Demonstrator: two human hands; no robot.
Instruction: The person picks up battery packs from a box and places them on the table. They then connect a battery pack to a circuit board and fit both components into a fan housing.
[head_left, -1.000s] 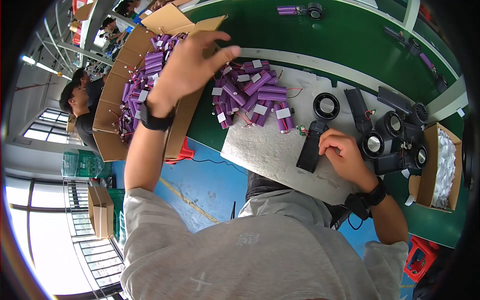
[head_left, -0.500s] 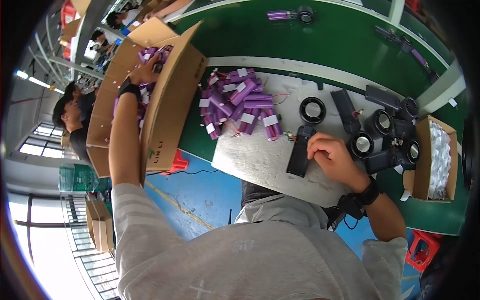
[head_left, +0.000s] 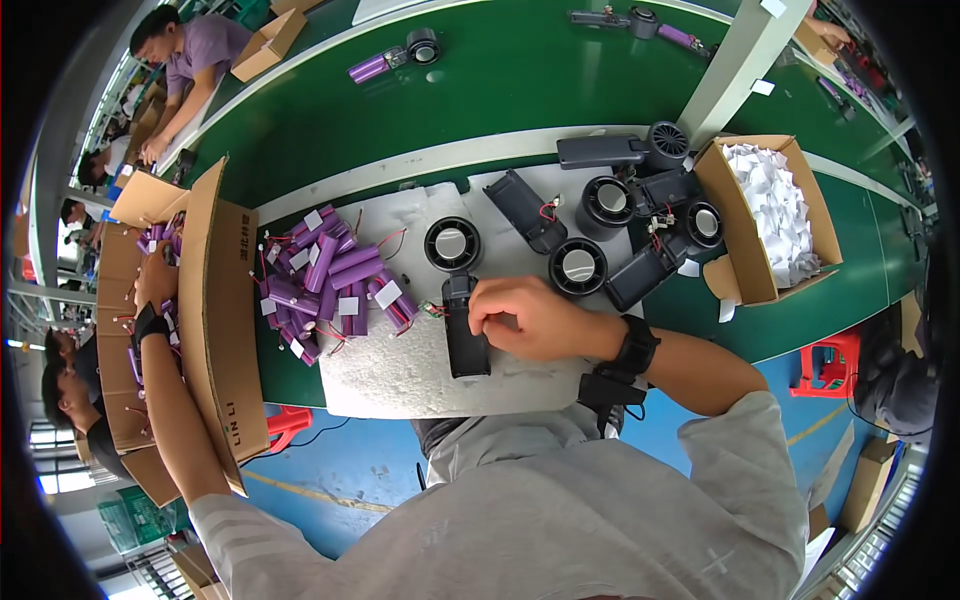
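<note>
In the head view, the left hand (head_left: 157, 278) reaches down into a tall cardboard carton (head_left: 222, 320) at the left edge of the green bench (head_left: 862, 260), its fingers among purple battery packs; whether its grip is closed on one, I cannot tell. The right hand (head_left: 525, 315) rests with curled fingers at the right side of a black handle casing (head_left: 466, 345); I cannot tell whether its grip holds anything. That casing lies on a white foam sheet (head_left: 375, 385) that reaches the bench's near edge, with a small green circuit board (head_left: 432, 309) just beside it.

A heap of wired purple packs (head_left: 350, 268) lies left of the casing, partly on the sheet. A round black fan (head_left: 452, 244) sits toward the bench's far edge from the casing. More fans and casings cluster to the right, near an open box (head_left: 728, 225) of white pieces.
</note>
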